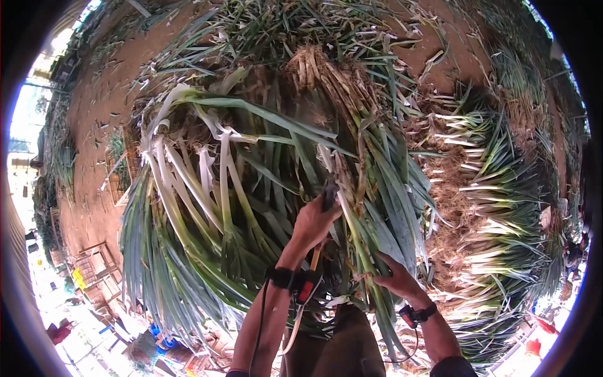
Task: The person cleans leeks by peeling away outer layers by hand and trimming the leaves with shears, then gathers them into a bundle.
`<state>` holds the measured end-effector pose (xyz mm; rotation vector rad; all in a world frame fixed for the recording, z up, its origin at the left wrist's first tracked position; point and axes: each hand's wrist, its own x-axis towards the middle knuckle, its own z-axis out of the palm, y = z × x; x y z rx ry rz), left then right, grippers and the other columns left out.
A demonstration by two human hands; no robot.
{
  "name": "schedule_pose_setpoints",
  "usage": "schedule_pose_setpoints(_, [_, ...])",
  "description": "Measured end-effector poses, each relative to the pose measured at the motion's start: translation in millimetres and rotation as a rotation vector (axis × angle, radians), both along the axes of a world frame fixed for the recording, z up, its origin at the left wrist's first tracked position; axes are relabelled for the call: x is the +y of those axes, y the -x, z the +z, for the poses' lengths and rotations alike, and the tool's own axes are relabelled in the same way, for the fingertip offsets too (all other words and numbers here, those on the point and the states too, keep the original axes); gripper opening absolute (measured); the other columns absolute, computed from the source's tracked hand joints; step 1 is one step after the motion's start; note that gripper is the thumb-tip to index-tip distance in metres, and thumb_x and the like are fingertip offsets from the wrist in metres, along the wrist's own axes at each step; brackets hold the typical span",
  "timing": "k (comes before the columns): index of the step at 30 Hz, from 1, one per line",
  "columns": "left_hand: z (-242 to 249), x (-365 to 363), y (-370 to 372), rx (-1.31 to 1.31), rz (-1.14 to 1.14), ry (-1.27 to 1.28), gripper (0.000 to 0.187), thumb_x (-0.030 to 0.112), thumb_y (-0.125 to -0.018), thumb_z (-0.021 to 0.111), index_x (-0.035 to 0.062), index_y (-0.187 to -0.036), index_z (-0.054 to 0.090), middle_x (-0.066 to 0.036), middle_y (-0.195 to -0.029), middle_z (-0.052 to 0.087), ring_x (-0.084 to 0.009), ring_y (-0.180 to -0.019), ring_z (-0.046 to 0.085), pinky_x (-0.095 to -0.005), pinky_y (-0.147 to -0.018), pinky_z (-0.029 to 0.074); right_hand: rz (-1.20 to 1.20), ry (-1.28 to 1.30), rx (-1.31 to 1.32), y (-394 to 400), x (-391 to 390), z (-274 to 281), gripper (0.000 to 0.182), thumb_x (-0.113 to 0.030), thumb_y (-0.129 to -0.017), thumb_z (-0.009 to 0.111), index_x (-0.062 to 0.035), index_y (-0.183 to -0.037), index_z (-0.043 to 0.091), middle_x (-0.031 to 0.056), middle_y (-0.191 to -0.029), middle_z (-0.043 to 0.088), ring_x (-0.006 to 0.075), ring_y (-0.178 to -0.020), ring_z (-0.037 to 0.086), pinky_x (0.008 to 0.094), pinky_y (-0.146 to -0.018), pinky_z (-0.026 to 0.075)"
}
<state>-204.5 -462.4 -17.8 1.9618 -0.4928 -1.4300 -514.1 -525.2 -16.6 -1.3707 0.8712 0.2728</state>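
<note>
A large heap of leeks (213, 220) with white stems and long green leaves lies in front of me. My left hand (316, 221) is closed at the white stem of one leek (348, 217), with something dark at its fingertips that I cannot make out. Lower down, my right hand (397, 279) curls round the green part of the same leek, its thumb raised and its other fingers partly behind the leaves. More leeks with brown, dry outer leaves and roots (311, 66) lie just beyond my hands.
To the right, a long row of leeks (496, 188) lies with pale stems and roots towards me. Loose green leaves (276, 25) cover the brown ground (100, 144) at the back. A wooden crate (99, 270) stands at the left. Both wrists carry black straps with cables.
</note>
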Motion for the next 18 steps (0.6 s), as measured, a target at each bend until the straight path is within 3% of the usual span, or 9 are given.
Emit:
schedule_pose_setpoints(2, [1.1, 19.9, 3.2, 0.066, 0.031, 0.099, 0.046, 0.033, -0.09, 0.068, -0.0033, -0.118, 0.064, -0.006, -0.079, 0.06, -0.0157, -0.073, 0.058, -0.0364, -0.07, 0.049, 0.045, -0.162, 0.081, -8.9, -4.1, -0.8, 0.079, -0.029, -0.09, 0.081, -0.009, -0.157, 0.044, 0.015, -0.133, 0.067, 0.0216, -0.118, 0.066, 0.0346, -0.099, 0.051])
schedule_pose_setpoints(5, [19.3, 53.0, 11.7, -0.015, 0.147, 0.148, 0.047, 0.03, -0.091, 0.066, -0.0023, -0.126, 0.061, -0.006, -0.083, 0.059, -0.016, -0.077, 0.057, -0.0354, -0.073, 0.049, 0.279, -0.217, 0.225, -18.4, -11.6, -13.6, 0.077, -0.043, -0.087, 0.083, -0.0079, -0.148, 0.053, 0.0115, -0.111, 0.075, 0.0209, -0.101, 0.071, 0.0345, -0.089, 0.052])
schedule_pose_setpoints(6, [21.4, 69.6, 14.8, -0.068, 0.192, 0.172, 0.048, 0.029, -0.091, 0.066, -0.002, -0.128, 0.061, -0.007, -0.082, 0.059, -0.0162, -0.077, 0.057, -0.0357, -0.073, 0.049, 0.234, -0.093, 0.177, -21.9, -7.8, -7.3, 0.075, -0.044, -0.086, 0.083, -0.007, -0.146, 0.056, 0.0139, -0.117, 0.072, 0.0226, -0.104, 0.07, 0.0349, -0.09, 0.052])
schedule_pose_setpoints(7, [22.1, 89.1, 19.2, -0.148, 0.144, 0.148, 0.043, 0.035, -0.092, 0.067, 0.0036, -0.122, 0.059, -0.014, -0.089, 0.072, -0.03, -0.085, 0.07, -0.041, -0.077, 0.052, 0.189, 0.031, 0.129, -25.6, -4.5, 4.1, 0.073, -0.044, -0.086, 0.084, -0.0061, -0.143, 0.058, 0.0163, -0.122, 0.07, 0.0242, -0.107, 0.07, 0.0352, -0.092, 0.052])
schedule_pose_setpoints(9, [37.2, 125.2, 29.1, -0.129, -0.064, 0.004, 0.043, 0.033, -0.092, 0.067, 0.0041, -0.122, 0.056, -0.017, -0.094, 0.072, -0.0379, -0.087, 0.07, -0.043, -0.08, 0.053, 0.283, 0.36, -0.01, -33.4, 0.3, 23.1, 0.081, -0.038, -0.085, 0.084, -0.0053, -0.151, 0.05, 0.0221, -0.142, 0.054, 0.0308, -0.12, 0.065, 0.0408, -0.099, 0.051])
schedule_pose_setpoints(11, [56.1, 166.4, 39.5, -0.088, -0.265, 0.117, 0.058, 0.037, -0.093, 0.07, 0.0012, -0.135, 0.053, -0.022, -0.103, 0.069, -0.0447, -0.092, 0.067, -0.0442, -0.082, 0.053, 0.293, 0.583, -0.097, -54.6, 14.0, 72.9, 0.089, -0.033, -0.085, 0.085, -0.0056, -0.157, 0.04, 0.0251, -0.156, 0.042, 0.0353, -0.13, 0.06, 0.0468, -0.106, 0.048])
schedule_pose_setpoints(13, [80.9, 211.1, 41.3, -0.04, -0.343, 0.155, 0.075, 0.036, -0.095, 0.074, -0.0018, -0.151, 0.043, -0.025, -0.123, 0.066, -0.04, -0.106, 0.07, -0.0425, -0.089, 0.055, 0.278, 0.411, -0.251, -71.4, 31.7, 110.7, 0.099, -0.023, -0.086, 0.083, -0.0082, -0.164, 0.024, 0.0231, -0.155, 0.042, 0.0347, -0.134, 0.057, 0.051, -0.11, 0.045])
schedule_pose_setpoints(16, [88.0, 296.5, 36.3, 0.131, 0.147, 0.278, 0.084, 0.019, -0.091, 0.083, -0.0035, -0.157, 0.037, -0.022, -0.15, 0.055, -0.0233, -0.13, 0.059, -0.0375, -0.104, 0.051, 0.01, -0.231, -0.416, -93.4, 84.6, 152.1, 0.083, -0.01, -0.087, 0.078, -0.0021, -0.157, 0.034, 0.0251, -0.153, 0.046, 0.0322, -0.13, 0.059, 0.0501, -0.106, 0.049])
schedule_pose_setpoints(18, [135.6, 318.7, 4.6, 0.012, 0.323, 0.319, 0.08, -0.003, -0.082, 0.076, -0.0062, -0.155, 0.041, -0.01, -0.125, 0.063, -0.0127, -0.095, 0.06, -0.0334, -0.101, 0.05, -0.151, -0.518, -0.53, -116.7, 126.7, 165.0, 0.074, 0.0, -0.088, 0.075, 0.002, -0.153, 0.041, 0.0264, -0.151, 0.048, 0.0305, -0.128, 0.06, 0.0495, -0.104, 0.052])
